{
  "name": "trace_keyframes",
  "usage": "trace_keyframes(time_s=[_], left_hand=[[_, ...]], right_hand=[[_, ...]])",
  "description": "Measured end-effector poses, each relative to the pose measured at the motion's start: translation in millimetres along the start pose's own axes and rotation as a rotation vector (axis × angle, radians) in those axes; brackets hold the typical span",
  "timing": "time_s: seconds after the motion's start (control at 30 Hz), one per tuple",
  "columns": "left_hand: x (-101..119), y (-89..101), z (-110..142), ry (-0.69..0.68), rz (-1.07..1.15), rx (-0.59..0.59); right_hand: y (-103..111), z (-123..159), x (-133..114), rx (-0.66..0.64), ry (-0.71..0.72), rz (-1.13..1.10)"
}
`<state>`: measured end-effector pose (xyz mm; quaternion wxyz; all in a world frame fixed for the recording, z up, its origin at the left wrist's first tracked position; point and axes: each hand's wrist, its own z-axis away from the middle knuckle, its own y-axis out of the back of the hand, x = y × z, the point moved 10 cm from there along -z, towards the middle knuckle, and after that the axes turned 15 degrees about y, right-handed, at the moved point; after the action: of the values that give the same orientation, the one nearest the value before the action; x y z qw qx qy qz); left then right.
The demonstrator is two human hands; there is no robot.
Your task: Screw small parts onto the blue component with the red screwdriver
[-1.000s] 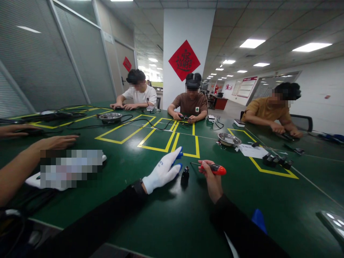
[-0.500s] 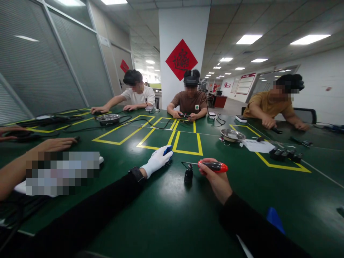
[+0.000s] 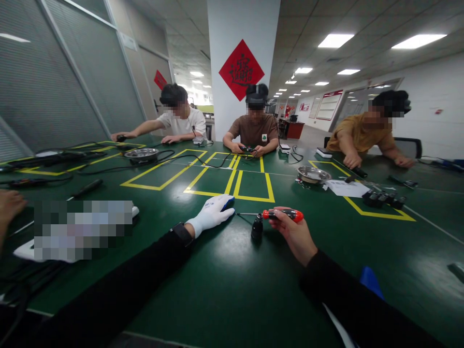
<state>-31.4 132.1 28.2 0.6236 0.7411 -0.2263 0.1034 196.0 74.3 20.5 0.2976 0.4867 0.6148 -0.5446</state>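
Note:
My right hand (image 3: 293, 234), bare, grips a screwdriver (image 3: 294, 215) by its red and black handle. Its thin shaft points left, and the tip comes close to my left hand. My left hand (image 3: 210, 215) wears a white glove with a blue palm and lies low over the table, fingers curled and thumb opposite them. Whatever sits inside those fingers is hidden. Between the hands a small black cylindrical part (image 3: 257, 228) with a metal top stands upright on the table; the screwdriver crosses by its top in view, and I cannot tell if they touch.
On the green table (image 3: 217, 290) yellow tape marks several rectangles. A metal bowl (image 3: 313, 173), a paper sheet (image 3: 347, 188) and black parts (image 3: 384, 199) lie right. Another screwdriver (image 3: 87, 188) and a co-worker's hand (image 3: 10, 205) are left. Several people sit opposite.
The screwdriver and my right hand have shifted so that the tip is nearer my left hand. A co-worker's hand at the left has drawn back, uncovering a screwdriver. The view has tilted slightly.

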Motion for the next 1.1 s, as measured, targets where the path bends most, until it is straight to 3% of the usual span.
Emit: trace_keyframes(time_s=[0.1, 0.2, 0.3, 0.47, 0.67, 0.9, 1.0, 1.1], left_hand=[[-3, 5.4, -2, 0.028, 0.083, 0.029], [-5, 24.9, -2, 0.090, 0.248, 0.143], [11, 39.6, 5, 0.040, 0.327, 0.192], [40, 27.9, 16, -0.031, 0.182, 0.089], [43, 14.2, 21, -0.130, 0.059, 0.117], [18, 10.0, 9, 0.184, 0.314, 0.035], [19, 12.2, 9, 0.174, 0.355, 0.053], [29, 16.4, 15, 0.060, 0.291, 0.088]], right_hand=[[3, -1, -5, 0.043, 0.030, -0.030], [8, -2, -10, 0.102, 0.059, -0.083], [11, -3, -12, 0.134, 0.073, -0.134], [13, -4, -15, 0.151, 0.095, -0.183], [8, -2, -19, 0.128, 0.118, -0.233], [7, -4, -17, 0.099, 0.128, -0.241], [8, -5, -18, 0.099, 0.147, -0.250], [7, -3, -22, 0.087, 0.178, -0.256]])
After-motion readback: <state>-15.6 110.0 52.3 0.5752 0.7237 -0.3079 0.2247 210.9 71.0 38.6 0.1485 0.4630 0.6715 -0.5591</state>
